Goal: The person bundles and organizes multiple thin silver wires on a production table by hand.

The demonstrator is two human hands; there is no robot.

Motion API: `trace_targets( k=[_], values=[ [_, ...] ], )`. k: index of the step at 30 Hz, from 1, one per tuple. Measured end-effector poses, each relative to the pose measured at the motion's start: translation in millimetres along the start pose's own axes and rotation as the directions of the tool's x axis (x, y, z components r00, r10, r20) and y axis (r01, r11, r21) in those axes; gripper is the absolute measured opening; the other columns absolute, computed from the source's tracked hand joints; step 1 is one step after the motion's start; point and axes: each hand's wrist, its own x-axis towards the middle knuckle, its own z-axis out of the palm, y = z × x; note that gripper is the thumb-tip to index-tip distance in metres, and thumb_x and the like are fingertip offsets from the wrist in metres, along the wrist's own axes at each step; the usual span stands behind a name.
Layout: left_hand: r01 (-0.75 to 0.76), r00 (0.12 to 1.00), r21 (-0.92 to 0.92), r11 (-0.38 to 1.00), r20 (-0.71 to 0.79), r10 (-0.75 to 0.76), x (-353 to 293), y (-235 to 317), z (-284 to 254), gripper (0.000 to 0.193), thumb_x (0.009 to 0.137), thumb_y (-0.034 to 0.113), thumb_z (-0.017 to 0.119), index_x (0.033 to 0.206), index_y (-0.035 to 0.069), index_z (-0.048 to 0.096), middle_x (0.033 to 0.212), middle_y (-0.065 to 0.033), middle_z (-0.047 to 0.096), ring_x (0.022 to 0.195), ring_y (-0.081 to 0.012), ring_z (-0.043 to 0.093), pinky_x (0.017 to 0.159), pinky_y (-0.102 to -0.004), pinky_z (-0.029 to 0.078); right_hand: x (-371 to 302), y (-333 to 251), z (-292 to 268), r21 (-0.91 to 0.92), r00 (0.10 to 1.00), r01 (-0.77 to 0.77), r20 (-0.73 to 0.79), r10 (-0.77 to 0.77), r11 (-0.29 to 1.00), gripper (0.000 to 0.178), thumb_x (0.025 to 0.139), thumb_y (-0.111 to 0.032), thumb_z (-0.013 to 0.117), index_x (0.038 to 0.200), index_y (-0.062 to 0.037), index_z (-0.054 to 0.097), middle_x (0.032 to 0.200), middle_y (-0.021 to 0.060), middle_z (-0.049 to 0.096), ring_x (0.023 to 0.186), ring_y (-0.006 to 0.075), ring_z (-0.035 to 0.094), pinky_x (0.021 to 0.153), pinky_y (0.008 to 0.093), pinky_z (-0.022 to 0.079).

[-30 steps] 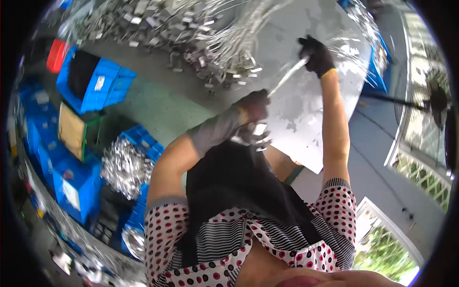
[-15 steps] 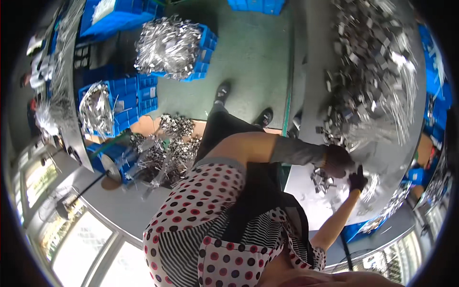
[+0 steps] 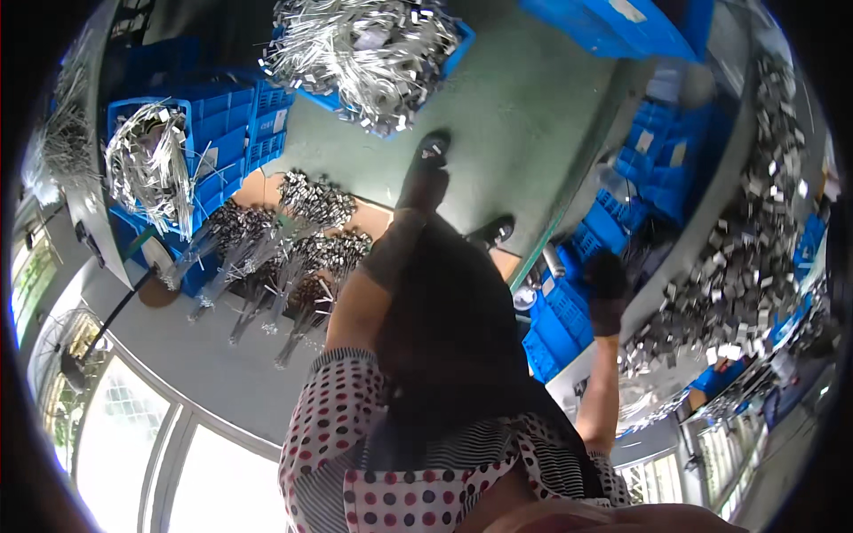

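Note:
My left hand (image 3: 425, 188), in a dark glove with a grey sleeve over the forearm, hangs in front of my legs above the green floor. Its fingers blend into the dark clothing and shoe, so what they hold, if anything, is hidden. My right hand (image 3: 607, 289), also dark-gloved, is raised beside stacked blue crates (image 3: 562, 322) on the right. Blur and shadow hide its fingers. Just right of it lies a table heap of small silver-grey metal pieces (image 3: 724, 280).
A blue crate heaped with shiny strips (image 3: 369, 62) stands ahead on the floor. Another filled crate (image 3: 151, 169) is at the left, near bunches of metal-ended strips (image 3: 311, 240) on the left table. A blue crate (image 3: 622, 27) appears at the far right.
My body and view have turned to the right. Both hands have come away from the table heap: the left swung to my front, the right lifted near the blue crates.

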Motion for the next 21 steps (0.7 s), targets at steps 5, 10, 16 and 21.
trace_targets(
  k=[5, 10, 16, 21],
  values=[
    [0.311, 0.940, -0.133, 0.941, 0.192, -0.283, 20.4, -31.1, -43.6, 0.024, 0.077, 0.013, 0.063, 0.098, 0.005, 0.068, 0.098, -0.0146, 0.068, 0.089, -0.0332, 0.065, 0.077, -0.0378, 0.052, 160.9, -85.4, 117.3, -0.240, 0.912, 0.329, 0.330, -0.242, 0.913, 0.017, 0.089, -0.014, 0.060, 0.105, -0.0079, 0.062, 0.092, 0.0154, 0.066, 0.084, 0.0319, 0.065, 0.073, 0.0362, 0.052],
    [0.179, 0.972, -0.443, 0.878, -0.058, -0.227, -37.2, -127.7, 4.2, 0.026, 0.078, 0.013, 0.066, 0.102, 0.002, 0.066, 0.098, -0.0158, 0.068, 0.089, -0.0301, 0.066, 0.077, -0.0358, 0.052, 305.5, -116.7, 240.5, 0.153, 0.876, 0.154, 0.436, -0.207, 0.976, 0.016, 0.088, -0.014, 0.061, 0.103, -0.0069, 0.061, 0.078, 0.0041, 0.063, 0.067, 0.0106, 0.059, 0.063, 0.0271, 0.049],
    [0.437, 0.896, -0.465, 0.770, 0.142, -0.422, -49.0, -115.5, 0.3, 0.029, 0.081, 0.013, 0.064, 0.107, 0.002, 0.065, 0.098, -0.0155, 0.069, 0.089, -0.0296, 0.067, 0.078, -0.0366, 0.053, 422.3, -154.3, 355.8, 0.170, 0.919, -0.066, 0.395, -0.006, 0.983, 0.013, 0.088, -0.017, 0.060, 0.091, -0.0057, 0.066, 0.071, 0.0015, 0.061, 0.059, 0.0098, 0.057, 0.055, 0.0259, 0.046],
    [0.527, 0.850, -0.413, 0.743, 0.247, -0.466, -55.4, -122.6, 3.9, 0.029, 0.082, 0.014, 0.062, 0.109, 0.003, 0.065, 0.102, -0.0157, 0.069, 0.094, -0.0303, 0.067, 0.081, -0.0377, 0.053, 482.7, -181.2, 454.8, 0.230, 0.927, -0.074, 0.376, -0.019, 0.970, 0.014, 0.082, -0.016, 0.061, 0.077, -0.0043, 0.065, 0.069, 0.0033, 0.062, 0.055, 0.0104, 0.056, 0.050, 0.0250, 0.046]
  ],
)
